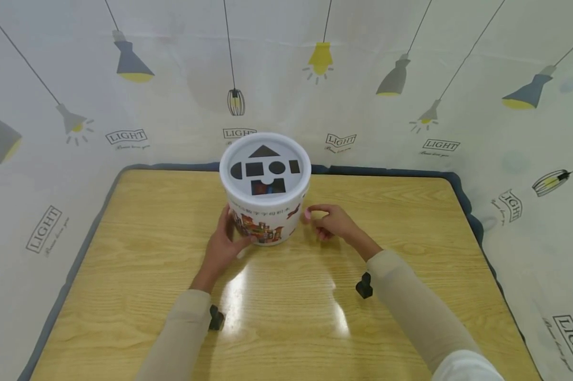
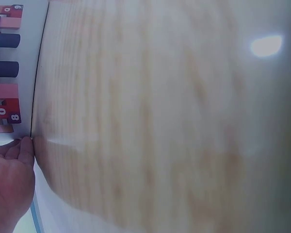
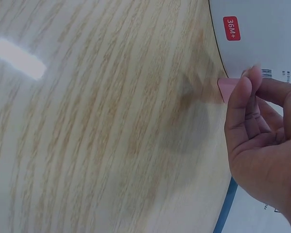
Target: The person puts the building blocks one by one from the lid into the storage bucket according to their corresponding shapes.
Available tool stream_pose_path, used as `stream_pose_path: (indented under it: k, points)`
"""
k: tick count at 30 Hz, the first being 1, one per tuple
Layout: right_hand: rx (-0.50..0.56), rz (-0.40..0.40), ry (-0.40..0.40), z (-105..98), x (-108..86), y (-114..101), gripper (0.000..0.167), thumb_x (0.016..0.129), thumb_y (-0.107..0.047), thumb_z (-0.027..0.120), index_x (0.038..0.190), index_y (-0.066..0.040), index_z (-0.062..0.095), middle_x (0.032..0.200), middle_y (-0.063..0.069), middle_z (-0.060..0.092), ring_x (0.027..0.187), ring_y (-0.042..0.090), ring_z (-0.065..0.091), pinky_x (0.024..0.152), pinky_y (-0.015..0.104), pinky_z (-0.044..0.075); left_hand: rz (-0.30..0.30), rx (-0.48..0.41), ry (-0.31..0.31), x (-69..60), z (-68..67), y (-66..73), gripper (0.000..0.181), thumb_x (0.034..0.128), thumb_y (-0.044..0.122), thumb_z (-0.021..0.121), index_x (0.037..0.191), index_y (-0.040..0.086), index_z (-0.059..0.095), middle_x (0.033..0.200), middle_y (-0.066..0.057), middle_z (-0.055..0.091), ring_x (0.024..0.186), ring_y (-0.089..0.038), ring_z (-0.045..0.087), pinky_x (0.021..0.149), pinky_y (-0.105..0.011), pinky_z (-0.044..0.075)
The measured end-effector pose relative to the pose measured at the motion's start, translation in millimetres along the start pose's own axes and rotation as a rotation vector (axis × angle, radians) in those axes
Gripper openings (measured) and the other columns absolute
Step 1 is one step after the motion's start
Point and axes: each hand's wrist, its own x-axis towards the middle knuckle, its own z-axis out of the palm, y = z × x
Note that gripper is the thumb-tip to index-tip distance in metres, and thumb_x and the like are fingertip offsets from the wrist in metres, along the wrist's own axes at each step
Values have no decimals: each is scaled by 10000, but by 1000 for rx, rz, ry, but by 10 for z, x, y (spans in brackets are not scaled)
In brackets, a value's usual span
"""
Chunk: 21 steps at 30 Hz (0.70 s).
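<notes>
A white plastic bucket [image 1: 286,227] printed with a colourful castle stands upright toward the back of the table. Its white lid [image 1: 240,185] is on and has cut-out shapes: a triangle, a half circle, squares, a circle and an arched notch. Through the lowest hole, coloured bits show inside. My left hand [image 1: 221,246] grips the bucket low on its left side, thumb at the front. Just right of the bucket, my right hand [image 1: 333,223] pinches a small pink toy block [image 3: 226,89] between thumb and forefinger. Fingers hide part of the block, so its full shape cannot be told.
The wooden table [image 1: 148,238] has a dark blue edge, with a lamp-patterned wall cloth [image 1: 276,69] close behind and along both sides. Black camera mounts [image 1: 364,286] sit at both wrists. Bright reflections lie on the tabletop in front of the bucket.
</notes>
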Motion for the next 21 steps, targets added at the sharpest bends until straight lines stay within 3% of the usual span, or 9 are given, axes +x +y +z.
stream_pose_path:
  k: [21]
  points:
    - [40,-24,24,-18,22,9,468,926,-119,602,1387,-165,536,750,176,658,518,164,580,553,339,573,-1,18,5,4,1,-21,1084,751,380,829,1527,467,78,1612,-72,205,1467,-234,238,1205,-398,244]
